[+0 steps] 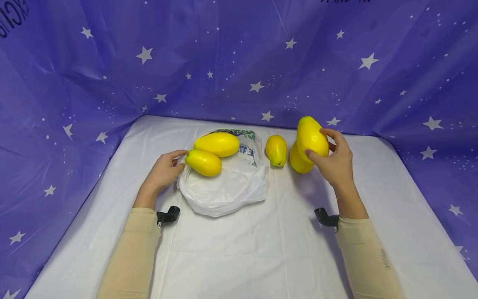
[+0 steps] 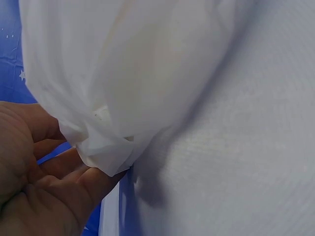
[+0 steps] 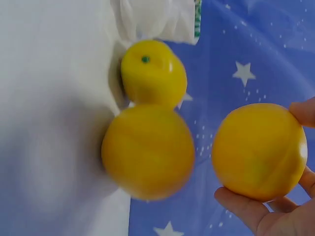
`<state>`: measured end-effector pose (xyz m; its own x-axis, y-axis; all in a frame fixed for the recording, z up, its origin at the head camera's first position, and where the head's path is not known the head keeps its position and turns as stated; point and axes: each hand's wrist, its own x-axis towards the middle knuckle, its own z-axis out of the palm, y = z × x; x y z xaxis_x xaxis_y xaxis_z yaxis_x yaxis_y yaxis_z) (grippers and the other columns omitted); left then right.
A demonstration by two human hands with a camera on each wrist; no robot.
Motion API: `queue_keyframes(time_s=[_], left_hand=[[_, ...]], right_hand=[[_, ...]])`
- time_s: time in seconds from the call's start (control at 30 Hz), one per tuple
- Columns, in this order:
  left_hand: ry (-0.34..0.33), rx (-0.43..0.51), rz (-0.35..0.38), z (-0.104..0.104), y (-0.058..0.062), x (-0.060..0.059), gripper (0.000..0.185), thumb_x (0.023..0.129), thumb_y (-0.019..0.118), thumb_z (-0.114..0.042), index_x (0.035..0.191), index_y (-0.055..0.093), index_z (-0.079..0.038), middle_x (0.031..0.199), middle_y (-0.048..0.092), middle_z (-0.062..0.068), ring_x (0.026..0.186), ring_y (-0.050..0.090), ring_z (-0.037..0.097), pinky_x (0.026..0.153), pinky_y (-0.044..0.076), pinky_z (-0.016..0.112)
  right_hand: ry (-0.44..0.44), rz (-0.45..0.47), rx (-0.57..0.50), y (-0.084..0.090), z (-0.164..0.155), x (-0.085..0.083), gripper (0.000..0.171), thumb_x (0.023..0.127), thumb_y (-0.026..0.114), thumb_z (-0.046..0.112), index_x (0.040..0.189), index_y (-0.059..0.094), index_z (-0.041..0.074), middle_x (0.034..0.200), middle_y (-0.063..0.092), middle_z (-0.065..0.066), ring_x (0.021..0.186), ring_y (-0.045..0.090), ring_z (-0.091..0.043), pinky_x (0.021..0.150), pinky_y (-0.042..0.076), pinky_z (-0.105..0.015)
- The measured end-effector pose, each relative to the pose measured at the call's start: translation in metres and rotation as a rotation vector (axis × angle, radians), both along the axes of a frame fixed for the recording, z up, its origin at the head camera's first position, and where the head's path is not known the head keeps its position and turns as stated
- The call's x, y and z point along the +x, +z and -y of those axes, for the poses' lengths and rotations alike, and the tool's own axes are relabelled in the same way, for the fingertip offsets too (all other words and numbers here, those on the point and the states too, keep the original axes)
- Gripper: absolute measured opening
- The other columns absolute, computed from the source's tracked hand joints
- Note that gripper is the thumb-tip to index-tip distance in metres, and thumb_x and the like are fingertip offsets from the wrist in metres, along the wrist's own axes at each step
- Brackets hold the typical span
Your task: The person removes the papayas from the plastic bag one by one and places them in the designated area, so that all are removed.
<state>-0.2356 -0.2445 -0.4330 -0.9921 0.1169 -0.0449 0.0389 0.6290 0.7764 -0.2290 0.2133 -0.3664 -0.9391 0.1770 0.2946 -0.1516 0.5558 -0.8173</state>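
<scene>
My right hand [image 1: 337, 160] grips a yellow papaya [image 1: 312, 139], raised above the table; in the right wrist view this papaya [image 3: 260, 152] sits between thumb and fingers. Below and partly behind it, another papaya [image 1: 300, 160] rests on the cloth. A smaller papaya [image 1: 276, 150] lies just to its left. At the left, my left hand [image 1: 164, 170] pinches the rim of a white plastic bag [image 1: 224, 203]; the left wrist view shows the bag's bunched edge [image 2: 106, 147] between thumb and fingers. Two papayas lie in the bag's mouth, a long one [image 1: 217, 144] behind a shorter one [image 1: 204, 163].
A white cloth [image 1: 224, 257] covers the table. Behind and at both sides hangs a blue-purple curtain [image 1: 224, 54] with white stars. Each wrist carries a black camera mount, left mount [image 1: 169, 214] and right mount [image 1: 326, 216]. Green print marks the bag's far side.
</scene>
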Motion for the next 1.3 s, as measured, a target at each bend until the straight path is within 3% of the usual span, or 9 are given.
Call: queue_keyframes(time_s=[0.33,0.6,0.87,1.0,1.3], left_hand=[[0.010,0.009,0.004,0.000,-0.001,0.000,0.046,0.098,0.052,-0.013,0.144,0.047,-0.008,0.150,0.040,0.015,0.135,0.039,0.040,0.111,0.032,0.052],[-0.004,0.006,0.003,0.001,-0.001,-0.002,0.046,0.099,0.051,-0.012,0.145,0.046,-0.007,0.151,0.039,0.015,0.135,0.038,0.040,0.112,0.032,0.052],[0.009,-0.002,0.007,0.001,-0.003,-0.001,0.047,0.098,0.052,-0.013,0.145,0.046,-0.007,0.150,0.040,0.015,0.135,0.039,0.040,0.111,0.033,0.052],[0.005,0.000,0.006,0.000,-0.003,-0.001,0.047,0.098,0.051,-0.013,0.145,0.046,-0.007,0.150,0.040,0.015,0.135,0.039,0.040,0.111,0.033,0.052],[0.003,0.008,0.012,0.001,0.000,-0.001,0.047,0.098,0.051,-0.011,0.145,0.046,-0.007,0.151,0.038,0.015,0.136,0.037,0.040,0.112,0.032,0.052]], right_hand=[[-0.146,0.084,-0.035,-0.004,-0.030,-0.004,0.069,0.080,0.079,0.025,0.140,0.047,0.019,0.143,0.044,0.003,0.121,0.050,-0.025,0.089,0.055,-0.047],[-0.227,0.177,-0.035,-0.018,-0.054,-0.014,0.071,0.081,0.077,0.026,0.143,0.043,0.018,0.150,0.038,0.001,0.119,0.048,-0.026,0.096,0.050,-0.044],[-0.165,0.285,-0.008,-0.040,-0.069,-0.021,0.073,0.084,0.074,0.019,0.146,0.038,0.008,0.153,0.033,-0.014,0.128,0.040,-0.035,0.104,0.042,-0.050],[-0.159,0.315,0.008,-0.050,-0.075,-0.024,0.074,0.084,0.074,0.019,0.147,0.037,0.008,0.153,0.033,-0.015,0.132,0.037,-0.036,0.108,0.038,-0.051],[-0.144,0.332,-0.022,-0.050,-0.077,-0.028,0.076,0.083,0.075,0.018,0.147,0.036,0.010,0.154,0.031,-0.013,0.131,0.037,-0.035,0.107,0.040,-0.048]])
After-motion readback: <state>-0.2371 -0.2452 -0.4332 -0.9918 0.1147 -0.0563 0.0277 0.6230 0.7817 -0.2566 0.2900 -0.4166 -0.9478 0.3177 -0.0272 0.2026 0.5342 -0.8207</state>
